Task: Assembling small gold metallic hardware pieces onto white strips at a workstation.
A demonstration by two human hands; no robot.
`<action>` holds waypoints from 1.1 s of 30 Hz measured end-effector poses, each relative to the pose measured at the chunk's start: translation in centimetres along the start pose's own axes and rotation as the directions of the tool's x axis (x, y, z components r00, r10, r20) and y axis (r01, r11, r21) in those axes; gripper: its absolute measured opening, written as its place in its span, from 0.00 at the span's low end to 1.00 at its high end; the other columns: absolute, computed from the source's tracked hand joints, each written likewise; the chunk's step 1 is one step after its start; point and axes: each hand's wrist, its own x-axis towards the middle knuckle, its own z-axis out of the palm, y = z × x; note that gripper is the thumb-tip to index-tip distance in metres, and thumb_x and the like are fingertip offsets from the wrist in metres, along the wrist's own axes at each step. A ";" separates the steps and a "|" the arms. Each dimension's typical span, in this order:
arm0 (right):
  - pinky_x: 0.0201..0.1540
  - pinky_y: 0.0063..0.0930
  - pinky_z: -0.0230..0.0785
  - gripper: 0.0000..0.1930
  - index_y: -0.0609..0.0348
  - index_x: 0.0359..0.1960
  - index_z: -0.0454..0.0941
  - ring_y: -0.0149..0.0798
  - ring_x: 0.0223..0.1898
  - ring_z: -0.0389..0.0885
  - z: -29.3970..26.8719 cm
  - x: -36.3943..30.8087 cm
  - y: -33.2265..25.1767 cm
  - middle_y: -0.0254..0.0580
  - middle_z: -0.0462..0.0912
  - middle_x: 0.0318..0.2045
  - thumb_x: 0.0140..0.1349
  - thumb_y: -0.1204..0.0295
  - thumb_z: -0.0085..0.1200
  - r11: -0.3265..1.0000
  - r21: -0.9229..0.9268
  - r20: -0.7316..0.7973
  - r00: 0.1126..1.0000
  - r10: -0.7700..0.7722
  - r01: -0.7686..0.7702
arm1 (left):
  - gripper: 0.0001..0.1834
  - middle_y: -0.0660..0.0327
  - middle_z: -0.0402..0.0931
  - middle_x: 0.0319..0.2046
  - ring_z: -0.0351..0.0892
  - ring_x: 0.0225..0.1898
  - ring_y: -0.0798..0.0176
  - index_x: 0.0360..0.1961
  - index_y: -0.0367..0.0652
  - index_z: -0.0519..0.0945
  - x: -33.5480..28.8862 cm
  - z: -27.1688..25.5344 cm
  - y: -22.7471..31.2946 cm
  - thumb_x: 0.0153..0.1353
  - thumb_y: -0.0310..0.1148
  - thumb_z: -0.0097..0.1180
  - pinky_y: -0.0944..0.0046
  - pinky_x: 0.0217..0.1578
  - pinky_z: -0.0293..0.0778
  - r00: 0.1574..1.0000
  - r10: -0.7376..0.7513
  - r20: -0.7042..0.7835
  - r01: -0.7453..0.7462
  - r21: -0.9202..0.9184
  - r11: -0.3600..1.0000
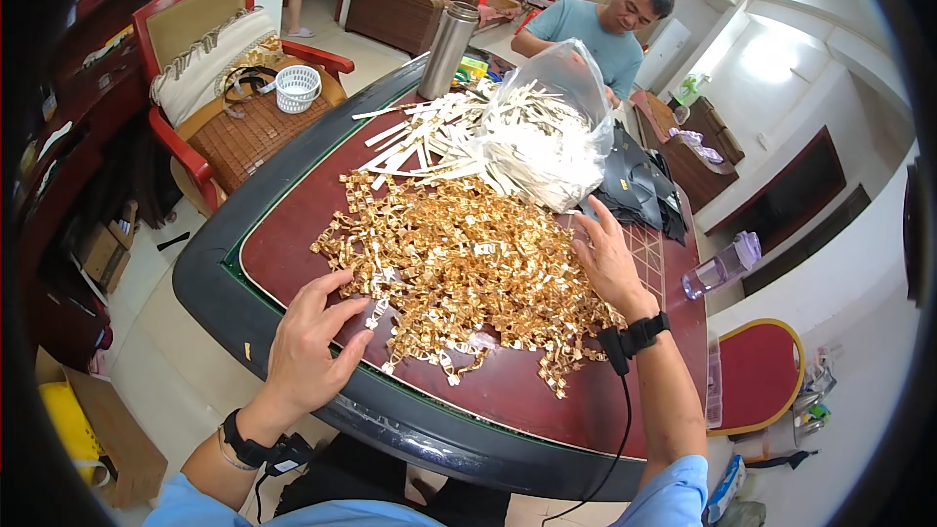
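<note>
Both hands (308,344) (615,262), loosely spread, seemingly touch gold metal pieces (478,259).

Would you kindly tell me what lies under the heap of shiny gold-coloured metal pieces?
The dark red tabletop shows around the edges of the heap of shiny gold-coloured pieces; whatever lies beneath its middle is covered and cannot be seen.

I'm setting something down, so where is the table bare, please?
Bare tabletop lies left of the gold pile, up to the dark rim, and lower right, between pile and near rim. Crowded: the middle, under the pile, and the far end, with white strips, plastic bag and black pieces.
</note>
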 end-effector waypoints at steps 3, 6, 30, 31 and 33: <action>0.68 0.43 0.57 0.22 0.60 0.60 0.68 0.56 0.68 0.57 0.9 0.6 0.3 0.53 0.58 0.68 0.65 0.71 0.53 1.000 -0.001 -0.019 1.000 -0.020 0.020 | 0.18 0.47 0.72 0.55 0.73 0.55 0.44 0.44 0.38 0.81 0.1 -0.1 0.1 0.50 0.27 0.65 0.53 0.54 0.70 1.000 -0.006 0.004 0.006 -0.019 1.000; 0.66 0.41 0.59 0.19 0.60 0.58 0.70 0.54 0.66 0.62 1.1 0.7 -0.2 0.51 0.62 0.66 0.66 0.71 0.51 1.000 0.027 -0.032 0.999 -0.014 0.014 | 0.18 0.47 0.73 0.55 0.74 0.54 0.44 0.44 0.38 0.81 0.0 0.2 -0.1 0.49 0.27 0.66 0.52 0.54 0.71 1.000 0.001 -0.006 -0.002 -0.040 0.999; 0.55 0.38 0.68 0.12 0.61 0.49 0.78 0.53 0.51 0.77 0.0 -3.3 -3.0 0.50 0.78 0.50 0.65 0.75 0.51 0.947 0.311 -0.045 0.994 0.098 -0.079 | 0.17 0.52 0.74 0.54 0.75 0.54 0.48 0.44 0.40 0.82 -0.1 0.1 -0.3 0.51 0.29 0.66 0.54 0.54 0.71 0.999 0.038 0.028 -0.038 -0.013 0.999; 0.55 0.38 0.68 0.12 0.61 0.49 0.78 0.53 0.51 0.77 -0.3 -3.5 -3.0 0.50 0.78 0.50 0.65 0.75 0.51 0.948 0.309 -0.052 0.994 0.097 -0.076 | 0.17 0.52 0.74 0.53 0.75 0.53 0.48 0.44 0.40 0.82 0.0 0.1 -0.3 0.51 0.29 0.66 0.54 0.54 0.71 0.999 0.040 0.028 -0.039 -0.021 0.999; 0.54 0.38 0.69 0.13 0.60 0.50 0.77 0.53 0.52 0.77 -0.6 -4.1 -2.9 0.50 0.78 0.49 0.64 0.76 0.52 0.979 0.203 -0.083 0.996 0.016 0.001 | 0.17 0.52 0.74 0.53 0.75 0.53 0.48 0.44 0.40 0.82 -0.1 0.1 -0.2 0.51 0.29 0.66 0.54 0.54 0.71 0.999 0.040 0.023 -0.040 -0.019 0.999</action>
